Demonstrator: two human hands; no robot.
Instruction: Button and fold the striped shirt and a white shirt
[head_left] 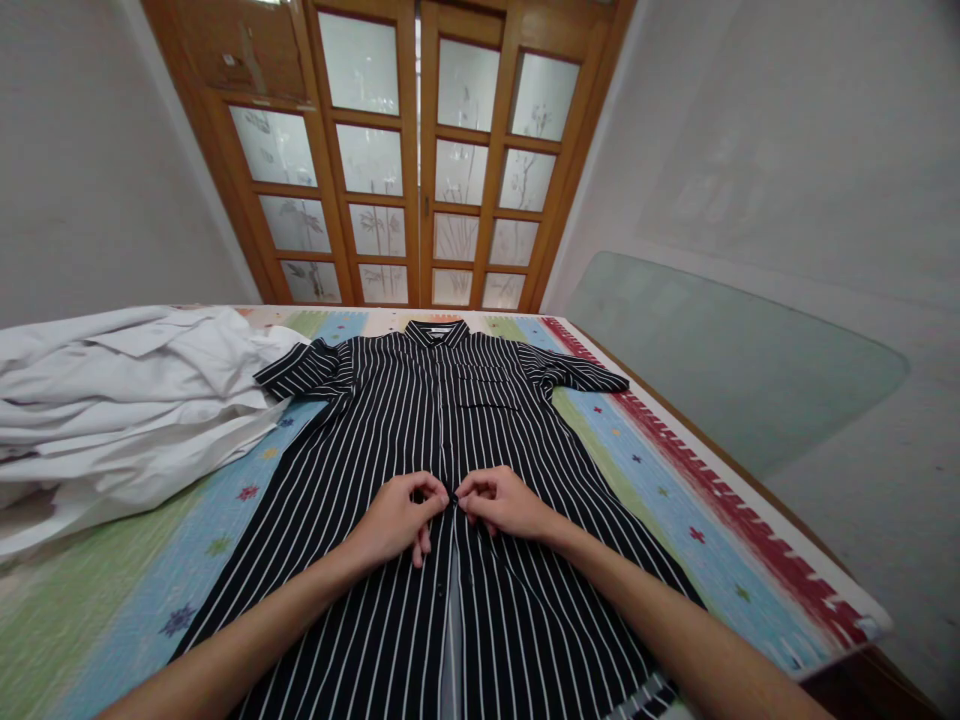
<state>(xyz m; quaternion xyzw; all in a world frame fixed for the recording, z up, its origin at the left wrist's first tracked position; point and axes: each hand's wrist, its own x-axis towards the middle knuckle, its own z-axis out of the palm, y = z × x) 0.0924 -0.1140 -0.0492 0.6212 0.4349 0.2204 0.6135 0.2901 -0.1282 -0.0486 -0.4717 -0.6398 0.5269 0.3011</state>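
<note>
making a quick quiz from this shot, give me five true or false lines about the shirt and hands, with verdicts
1. The left hand and right hand both pinch the front of the striped shirt. True.
2. The striped shirt is long-sleeved. False: its sleeves are short.
3. The collar lies at the end nearer the wooden doors. True.
4. White cloth lies on the person's right. False: it lies on the left.
5. Below the hands, a gap shows between the shirt's front edges. True.
</note>
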